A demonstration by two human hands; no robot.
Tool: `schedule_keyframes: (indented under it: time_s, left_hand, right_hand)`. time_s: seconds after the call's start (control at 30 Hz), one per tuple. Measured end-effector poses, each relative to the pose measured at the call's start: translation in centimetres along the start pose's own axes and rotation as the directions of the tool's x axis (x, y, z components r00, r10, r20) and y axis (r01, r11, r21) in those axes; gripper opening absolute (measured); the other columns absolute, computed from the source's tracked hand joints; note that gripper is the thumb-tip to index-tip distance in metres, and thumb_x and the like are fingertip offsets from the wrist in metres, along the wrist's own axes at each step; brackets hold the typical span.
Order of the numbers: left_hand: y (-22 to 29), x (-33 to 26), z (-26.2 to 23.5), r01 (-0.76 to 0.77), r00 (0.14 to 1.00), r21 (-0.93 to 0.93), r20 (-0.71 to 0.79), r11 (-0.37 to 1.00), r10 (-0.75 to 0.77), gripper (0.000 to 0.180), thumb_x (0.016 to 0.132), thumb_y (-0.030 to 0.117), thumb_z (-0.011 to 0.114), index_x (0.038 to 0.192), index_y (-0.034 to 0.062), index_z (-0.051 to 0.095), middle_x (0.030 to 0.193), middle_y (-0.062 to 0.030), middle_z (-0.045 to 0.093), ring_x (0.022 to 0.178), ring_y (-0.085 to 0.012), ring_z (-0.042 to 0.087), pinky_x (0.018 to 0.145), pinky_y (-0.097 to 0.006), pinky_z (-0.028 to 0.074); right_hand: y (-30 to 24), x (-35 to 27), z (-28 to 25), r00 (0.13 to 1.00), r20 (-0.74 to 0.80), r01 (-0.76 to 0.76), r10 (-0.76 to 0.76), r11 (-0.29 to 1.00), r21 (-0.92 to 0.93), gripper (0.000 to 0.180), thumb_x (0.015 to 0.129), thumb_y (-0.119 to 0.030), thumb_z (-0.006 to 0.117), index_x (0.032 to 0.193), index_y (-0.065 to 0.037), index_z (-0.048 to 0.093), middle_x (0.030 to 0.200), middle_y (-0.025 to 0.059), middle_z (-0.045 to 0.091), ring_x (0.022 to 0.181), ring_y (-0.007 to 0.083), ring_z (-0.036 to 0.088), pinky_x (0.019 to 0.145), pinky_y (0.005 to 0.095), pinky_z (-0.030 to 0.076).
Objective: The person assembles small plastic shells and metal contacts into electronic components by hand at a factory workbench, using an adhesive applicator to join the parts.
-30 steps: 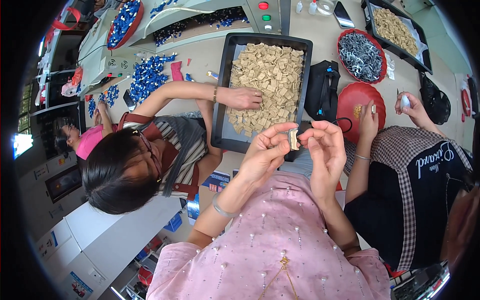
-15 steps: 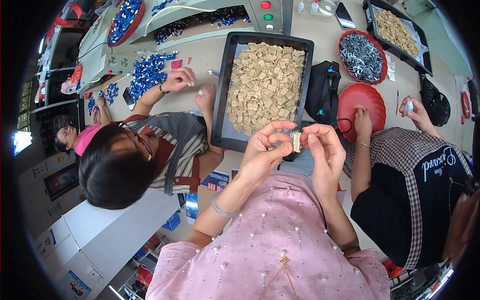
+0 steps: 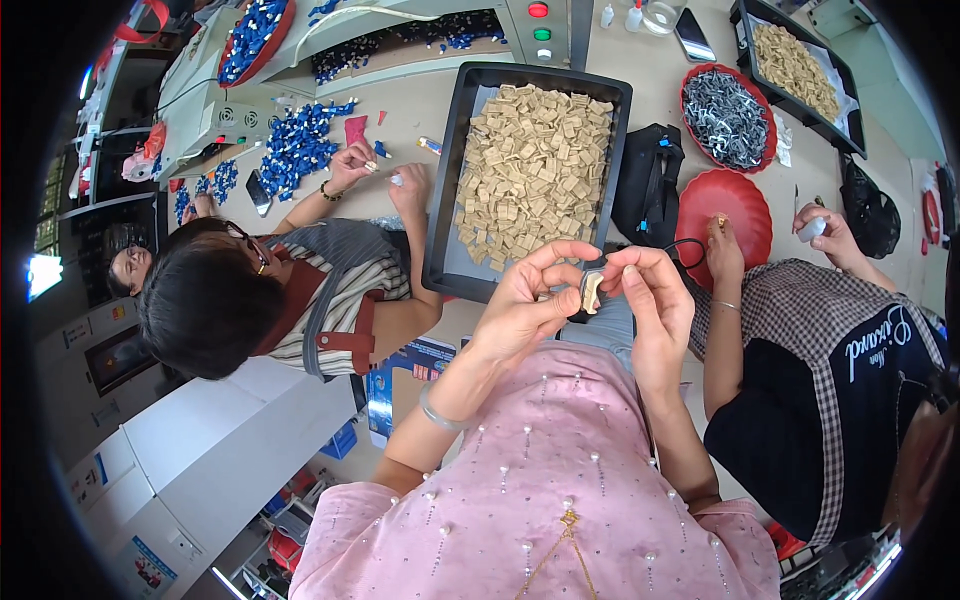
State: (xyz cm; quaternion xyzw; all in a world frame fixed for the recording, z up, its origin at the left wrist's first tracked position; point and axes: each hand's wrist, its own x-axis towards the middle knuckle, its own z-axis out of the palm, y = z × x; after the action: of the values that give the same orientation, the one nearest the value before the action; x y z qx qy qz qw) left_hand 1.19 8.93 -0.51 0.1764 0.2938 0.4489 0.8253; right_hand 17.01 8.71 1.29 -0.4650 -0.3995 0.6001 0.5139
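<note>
Close in front of my chest, my left hand pinches a small beige piece with a darker edge, between thumb and fingers. The fingertips of my right hand are bent against the dark upper end of that same piece, with thumb and forefinger close together. Fingers cover much of the piece, so its full shape is hidden. Just beyond both hands lies a black tray heaped with similar beige pieces.
Co-workers sit on both sides. At left are blue-and-white pieces; at right, a black pouch, a red plate with a co-worker's hand over it, and a red bowl of grey pieces. A phone lies at the back.
The beige piece has turned slightly in my fingers, and more of its dark edge shows. The left co-worker's head has shifted left, and the right co-worker's far hand has tilted.
</note>
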Motion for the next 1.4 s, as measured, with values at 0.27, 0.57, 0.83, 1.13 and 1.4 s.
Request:
schedule_keyframes:
  time_s: [0.27,0.57,0.83,1.13,1.4]
  left_hand:
    - [0.3,0.5,-0.3,-0.018,1.0,0.073,-0.01,0.997,0.019,0.042,0.082,0.005,0.068,0.119,0.0036,0.048,0.083,-0.0002,0.065,0.052,0.0028,0.044,0.041,-0.012,0.025]
    - [0.3,0.9,-0.3,0.023,0.999,0.028,-0.034,0.999,-0.022,0.046,0.082,0.01,0.069,0.12,0.0032,0.045,0.082,-0.0055,0.064,0.042,0.0013,0.034,0.037,-0.014,0.02]
    - [0.6,0.9,-0.3,0.091,0.995,0.006,-0.03,0.996,-0.091,0.039,0.085,0.008,0.064,0.12,0.0033,0.047,0.081,-0.0062,0.066,0.043,0.002,0.033,0.038,-0.015,0.019]
    - [-0.8,0.9,-0.7,0.116,0.99,0.046,-0.083,0.992,-0.112,0.025,0.094,0.026,0.053,0.106,0.0033,0.051,0.083,-0.0133,0.065,0.034,0.0006,0.029,0.033,-0.015,0.017]
    - [-0.8,0.6,-1.1,0.181,0.983,0.133,-0.016,0.974,-0.181,0.024,0.095,0.025,0.052,0.093,0.0028,0.061,0.084,-0.0078,0.066,0.038,0.0009,0.029,0.035,-0.015,0.019]
  right_hand:
    - [-0.3,0.5,-0.1,0.999,0.027,-0.037,0.038,0.999,-0.016,0.017,0.095,-0.01,0.048,0.101,0.003,0.057,0.09,0.0055,0.059,0.085,0.0096,0.055,0.079,0.0238,0.044]
    - [-0.5,1.1,-0.3,0.996,0.058,-0.074,0.075,0.997,-0.017,0.022,0.095,-0.014,0.049,0.107,0.004,0.057,0.094,0.0053,0.059,0.087,0.0097,0.055,0.079,0.0238,0.044]
    - [1.3,1.8,-1.9,0.959,0.281,-0.065,0.043,0.996,0.066,0.025,0.095,-0.017,0.052,0.106,0.005,0.059,0.097,0.0056,0.058,0.087,0.0099,0.055,0.077,0.0243,0.046]
    - [2.6,1.9,-3.2,0.942,0.335,-0.071,0.016,0.986,0.15,0.02,0.091,-0.012,0.057,0.102,0.005,0.061,0.094,0.0054,0.055,0.081,0.0102,0.057,0.073,0.0231,0.046]
    - [2.6,1.9,-3.2,0.944,0.33,-0.044,0.024,0.998,0.053,0.019,0.091,-0.011,0.058,0.101,0.005,0.062,0.09,0.0047,0.054,0.075,0.0102,0.056,0.069,0.0224,0.044]
